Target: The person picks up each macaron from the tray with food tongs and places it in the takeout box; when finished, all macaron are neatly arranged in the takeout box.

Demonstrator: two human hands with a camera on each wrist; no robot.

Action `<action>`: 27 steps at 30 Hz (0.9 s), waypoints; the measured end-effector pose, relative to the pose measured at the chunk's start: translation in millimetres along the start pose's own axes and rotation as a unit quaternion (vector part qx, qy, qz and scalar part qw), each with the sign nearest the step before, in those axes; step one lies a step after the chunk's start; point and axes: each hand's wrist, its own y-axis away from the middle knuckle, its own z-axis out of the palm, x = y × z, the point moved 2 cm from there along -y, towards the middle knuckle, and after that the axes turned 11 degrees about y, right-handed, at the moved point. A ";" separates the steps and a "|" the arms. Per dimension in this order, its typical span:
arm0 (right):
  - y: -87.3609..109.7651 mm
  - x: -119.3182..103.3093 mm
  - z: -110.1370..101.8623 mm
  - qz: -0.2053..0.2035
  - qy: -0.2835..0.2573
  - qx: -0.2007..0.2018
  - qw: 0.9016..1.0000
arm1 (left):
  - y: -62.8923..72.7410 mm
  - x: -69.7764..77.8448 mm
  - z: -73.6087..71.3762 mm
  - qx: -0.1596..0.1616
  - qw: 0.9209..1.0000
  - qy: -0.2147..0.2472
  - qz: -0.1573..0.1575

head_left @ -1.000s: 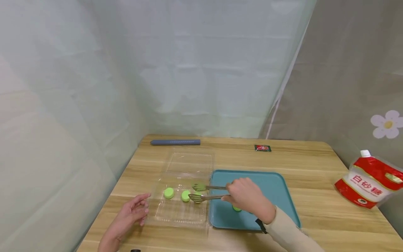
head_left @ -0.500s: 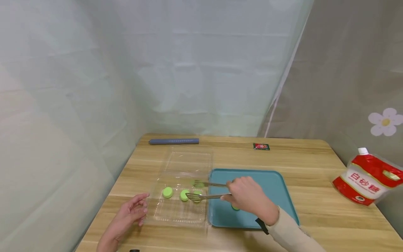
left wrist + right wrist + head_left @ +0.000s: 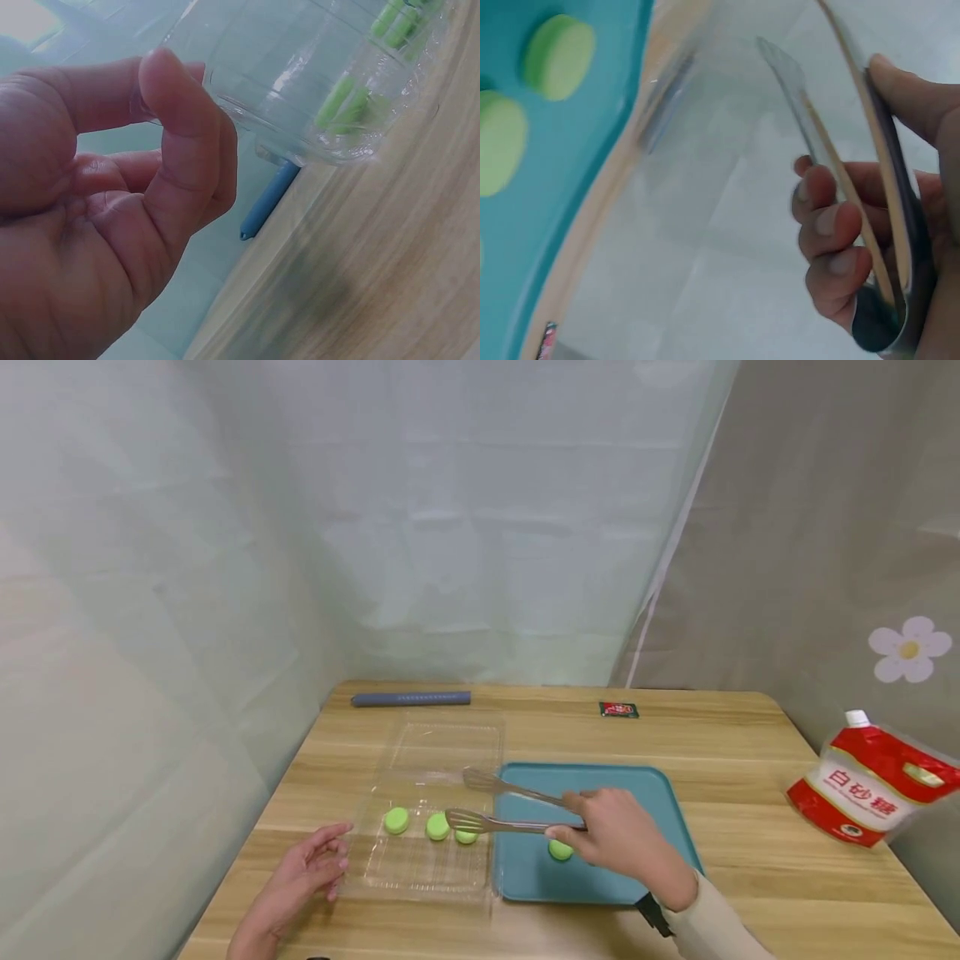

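Note:
My left hand (image 3: 300, 881) pinches the near-left rim of a clear plastic clamshell box (image 3: 262, 82) between thumb and fingers. The box lies with its lid folded back, and green macarons (image 3: 396, 821) sit in a row inside. My right hand (image 3: 618, 835) holds metal tongs (image 3: 881, 172) by their handles. Their slotted tips are spread over the box's right side, with nothing gripped between them. One tip is just above the rightmost macaron (image 3: 467, 836). On the blue tray (image 3: 577, 773) lies another green macaron (image 3: 560, 849); the right wrist view shows more there, which my right hand hides in the head view.
A blue-grey stick-shaped box (image 3: 411, 699) lies along the table's back edge. Farther right is a small red and green packet (image 3: 618, 710). A red and white sugar pouch (image 3: 862, 785) stands at the right side. Cloth curtains surround the table's back and left.
The tongs' tips have spread apart and risen, and the rightmost macaron is left in the box. My right hand has shifted right, over the tray. My left hand stays at the rim.

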 end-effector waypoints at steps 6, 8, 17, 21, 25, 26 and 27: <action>16.5 10.7 4.5 0.018 -0.022 0.061 0.998 | -0.4 -1.3 -1.5 0.003 1.000 0.000 0.005; 23.4 15.4 6.1 0.025 -0.021 0.078 0.996 | -0.6 -2.1 -1.4 0.001 1.000 0.001 0.004; 53.1 30.6 15.3 0.064 -0.007 0.121 0.991 | 2.8 -4.4 -1.9 0.001 1.000 0.015 0.008; 67.8 35.9 18.0 0.101 0.005 0.097 0.990 | 2.7 -3.7 -0.4 -0.001 1.000 0.010 0.004; 80.8 41.2 18.0 0.130 0.006 0.063 0.989 | 2.1 -2.2 0.8 0.001 1.000 0.003 0.003; 83.6 42.6 17.4 0.132 0.006 0.058 0.989 | 2.0 -1.7 0.9 0.001 1.000 0.001 0.004; 86.0 44.1 16.6 0.135 0.007 0.052 0.990 | 2.0 -1.3 0.9 0.002 1.000 -0.001 0.005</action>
